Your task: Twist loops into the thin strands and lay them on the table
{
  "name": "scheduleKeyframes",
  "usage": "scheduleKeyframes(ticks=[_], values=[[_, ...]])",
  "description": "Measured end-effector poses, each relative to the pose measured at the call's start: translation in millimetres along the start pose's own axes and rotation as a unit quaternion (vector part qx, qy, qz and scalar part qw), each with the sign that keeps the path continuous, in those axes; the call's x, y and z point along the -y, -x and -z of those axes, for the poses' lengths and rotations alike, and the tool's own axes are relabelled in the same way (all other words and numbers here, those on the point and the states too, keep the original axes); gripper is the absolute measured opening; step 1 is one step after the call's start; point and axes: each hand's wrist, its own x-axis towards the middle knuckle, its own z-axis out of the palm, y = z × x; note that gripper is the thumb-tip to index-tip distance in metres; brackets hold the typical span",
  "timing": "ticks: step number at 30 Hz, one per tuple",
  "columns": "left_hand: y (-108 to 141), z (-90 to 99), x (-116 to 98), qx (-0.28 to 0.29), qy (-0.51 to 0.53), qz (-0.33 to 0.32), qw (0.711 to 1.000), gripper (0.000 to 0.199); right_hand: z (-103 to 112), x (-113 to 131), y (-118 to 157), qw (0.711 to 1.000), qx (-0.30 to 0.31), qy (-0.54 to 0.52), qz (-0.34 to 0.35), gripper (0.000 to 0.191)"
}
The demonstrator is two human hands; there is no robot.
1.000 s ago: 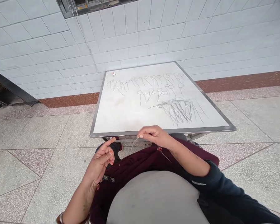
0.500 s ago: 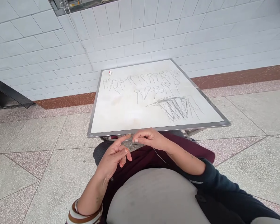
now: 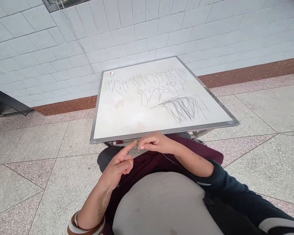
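Observation:
Just in front of the table's near edge, my left hand [image 3: 120,164] pinches a thin wire [image 3: 170,159] between thumb and curled fingers, its index finger stretched out. My right hand [image 3: 153,143] grips the same wire between thumb and fingertips, a short way from the left. The wire's loose tail hangs below my right wrist over the dark red cloth on my lap. On the white table [image 3: 117,124] lies a bundle of straight wires [image 3: 183,107] at the near right. Several looped wires [image 3: 159,76] with tails are spread in rows behind it.
A small white and red object [image 3: 112,74] sits at the table's far left corner. The table's metal-edged top stands against a tiled wall [image 3: 127,39]. Terrazzo floor [image 3: 75,137] lies around it. A cable [image 3: 82,47] runs down the wall.
My left hand's lower fingers have curled in closer against the wire. The right hand keeps its pinch nearly in place. The view has shifted slightly, so the table appears higher and further left.

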Motion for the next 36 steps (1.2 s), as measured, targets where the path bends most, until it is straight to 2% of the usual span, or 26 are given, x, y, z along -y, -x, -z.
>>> scheduleKeyframes(ticks=[6, 13, 15, 19, 23, 26, 31, 36], values=[[11.1, -5.0, -1.0, 0.011, -0.119, -0.029, 0.992, 0.061, -0.4, 0.1, -0.1, 0.999, 0.017, 0.01, 0.036, 0.022], [16.5, -3.9, 3.1, 0.01, -0.157, -0.035, 0.987, 0.06, -1.8, -3.0, 0.9, 0.999, 0.035, -0.003, 0.028, 0.023], [17.8, -1.1, 2.3, 0.0, -0.152, -0.042, 0.987, 0.061, -2.1, -4.3, 1.6, 1.0, 0.022, -0.003, 0.018, 0.024], [20.6, 12.1, -0.5, -0.012, -0.109, -0.036, 0.993, 0.063, -1.7, -6.6, 4.0, 0.997, -0.052, -0.029, -0.042, 0.026], [18.3, 22.1, -4.2, -0.075, -0.067, -0.041, 0.994, 0.062, -4.3, -6.5, 4.6, 0.993, -0.082, -0.058, -0.064, 0.026], [10.0, 15.1, -8.9, -0.095, -0.086, -0.067, 0.989, 0.06, -10.0, -3.1, 2.1, 0.994, -0.072, -0.06, -0.053, 0.025], [-9.0, -8.1, -12.4, -0.078, -0.11, -0.095, 0.986, 0.064, -17.8, 2.9, -0.9, 0.997, -0.063, 0.002, -0.037, 0.024], [-15.9, -14.8, -7.6, -0.114, -0.127, -0.107, 0.98, 0.06, -20.0, 1.5, 1.0, 0.993, -0.066, 0.081, -0.059, 0.016]])
